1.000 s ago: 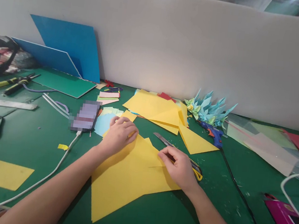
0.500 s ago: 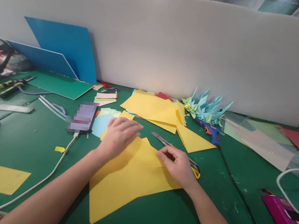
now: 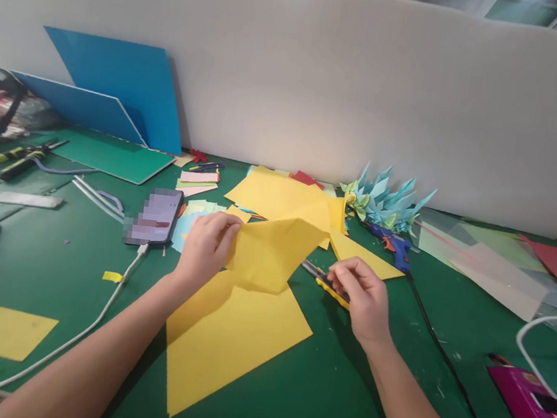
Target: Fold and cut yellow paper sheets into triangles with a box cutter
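A sheet of yellow paper (image 3: pixel 273 252), bowed and raised off the table, is pinched at its left edge by my left hand (image 3: pixel 207 244). Beneath it, more yellow paper (image 3: pixel 233 338) lies flat on the green table. My right hand (image 3: pixel 361 299) is apart from the raised sheet, its fingers curled together over a yellow-and-black utility knife (image 3: pixel 333 294). Whether those fingers grip anything is hidden. The knife's front end passes behind the raised sheet, and its rear is covered by my right hand.
Behind are a pile of yellow sheets (image 3: pixel 280 192), a blue paper plant (image 3: pixel 385 198) and a blue glue gun (image 3: pixel 397 246) with its cord. At left lie a phone (image 3: pixel 160 215) on a white cable (image 3: pixel 99 323) and pliers (image 3: pixel 22 163). A magenta power strip (image 3: pixel 522 404) sits at right.
My left hand has closed on the upper yellow sheet and lifted it, so it bows upward. My right hand has come off the paper and shifted slightly right.
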The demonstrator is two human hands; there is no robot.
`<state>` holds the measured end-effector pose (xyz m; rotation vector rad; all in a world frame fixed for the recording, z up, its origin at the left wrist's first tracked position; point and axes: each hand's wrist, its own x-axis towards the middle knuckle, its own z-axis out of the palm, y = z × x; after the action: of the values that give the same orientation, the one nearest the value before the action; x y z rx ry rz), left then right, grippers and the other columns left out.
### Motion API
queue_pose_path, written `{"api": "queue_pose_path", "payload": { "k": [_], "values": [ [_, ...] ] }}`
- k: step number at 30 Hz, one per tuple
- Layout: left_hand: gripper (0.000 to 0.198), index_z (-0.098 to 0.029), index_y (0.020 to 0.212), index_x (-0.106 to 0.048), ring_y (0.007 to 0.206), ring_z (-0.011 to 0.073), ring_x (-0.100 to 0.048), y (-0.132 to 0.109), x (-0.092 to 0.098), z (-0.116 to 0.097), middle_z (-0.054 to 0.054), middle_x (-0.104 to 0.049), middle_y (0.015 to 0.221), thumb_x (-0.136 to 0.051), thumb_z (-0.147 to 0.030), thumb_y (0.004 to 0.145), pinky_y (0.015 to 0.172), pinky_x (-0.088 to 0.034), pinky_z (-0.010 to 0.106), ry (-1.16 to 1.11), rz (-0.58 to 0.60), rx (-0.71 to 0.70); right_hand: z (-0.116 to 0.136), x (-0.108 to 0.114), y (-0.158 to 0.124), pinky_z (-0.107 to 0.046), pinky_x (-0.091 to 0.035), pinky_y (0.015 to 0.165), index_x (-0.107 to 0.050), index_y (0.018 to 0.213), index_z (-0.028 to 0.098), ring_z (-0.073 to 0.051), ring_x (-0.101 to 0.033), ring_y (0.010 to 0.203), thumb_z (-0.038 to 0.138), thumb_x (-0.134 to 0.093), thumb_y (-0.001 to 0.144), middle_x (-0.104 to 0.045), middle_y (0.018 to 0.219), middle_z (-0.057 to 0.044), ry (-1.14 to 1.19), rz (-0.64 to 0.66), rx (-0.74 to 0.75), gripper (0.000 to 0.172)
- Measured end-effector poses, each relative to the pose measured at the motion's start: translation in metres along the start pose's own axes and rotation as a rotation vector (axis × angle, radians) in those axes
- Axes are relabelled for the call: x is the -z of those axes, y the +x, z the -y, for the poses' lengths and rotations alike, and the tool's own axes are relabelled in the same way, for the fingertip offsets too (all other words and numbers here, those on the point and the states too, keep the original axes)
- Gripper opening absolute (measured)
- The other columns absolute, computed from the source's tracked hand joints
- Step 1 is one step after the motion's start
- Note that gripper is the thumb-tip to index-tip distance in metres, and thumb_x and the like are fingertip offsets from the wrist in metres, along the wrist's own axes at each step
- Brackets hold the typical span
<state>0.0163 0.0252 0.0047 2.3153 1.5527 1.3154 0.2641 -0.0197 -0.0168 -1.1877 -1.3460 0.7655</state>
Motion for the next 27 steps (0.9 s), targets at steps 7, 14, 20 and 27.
{"api": "queue_pose_path", "payload": {
  "k": [7, 14, 20, 27],
  "values": [
    [0.009, -0.021, 0.085, -0.055, 0.077, 0.0166, -0.061, -0.009, -0.01, -0.009, 0.003, -0.065, 0.082, -0.051, -0.028, 0.084, 0.07, -0.05, 0.03, -0.376, -0.107, 0.096, -0.021, -0.014, -0.001, -0.037, -0.049, 0.088, -0.029, 0.126, 0.031, -0.023, -0.05, 0.115, 0.053, -0.068, 0.072, -0.045, 0.129, -0.012, 0.052, 0.095, 0.094, 0.07],
    [0.015, -0.021, 0.079, -0.056, 0.092, 0.0184, -0.062, -0.007, -0.006, -0.009, 0.005, -0.069, 0.093, -0.047, -0.009, 0.081, 0.084, -0.049, 0.037, -0.319, 0.186, -0.231, -0.01, -0.007, -0.005, -0.04, -0.049, 0.089, -0.058, 0.105, 0.025, -0.026, -0.054, 0.113, 0.038, -0.061, 0.083, -0.056, 0.122, -0.012, 0.041, 0.21, 0.2, 0.025],
    [0.022, -0.019, 0.081, -0.06, 0.092, 0.0174, -0.064, -0.005, -0.012, 0.012, 0.007, -0.068, 0.096, -0.041, -0.009, 0.086, 0.077, -0.053, 0.033, -0.225, 0.416, -0.356, -0.009, -0.004, -0.002, -0.039, -0.047, 0.086, -0.069, 0.086, 0.027, -0.02, -0.06, 0.093, 0.017, -0.06, 0.084, -0.068, 0.099, -0.005, -0.237, 0.431, 0.443, 0.013],
    [0.034, -0.018, 0.085, -0.066, 0.094, 0.019, -0.064, -0.008, -0.013, 0.026, 0.008, -0.07, 0.101, -0.035, -0.003, 0.084, 0.08, -0.053, 0.034, -0.096, 0.592, -0.502, -0.012, -0.007, -0.001, -0.038, -0.049, 0.081, -0.069, 0.087, 0.025, -0.02, -0.06, 0.09, 0.003, -0.047, 0.083, -0.071, 0.094, -0.004, -0.391, 0.627, 0.541, 0.031]
  ]
}}
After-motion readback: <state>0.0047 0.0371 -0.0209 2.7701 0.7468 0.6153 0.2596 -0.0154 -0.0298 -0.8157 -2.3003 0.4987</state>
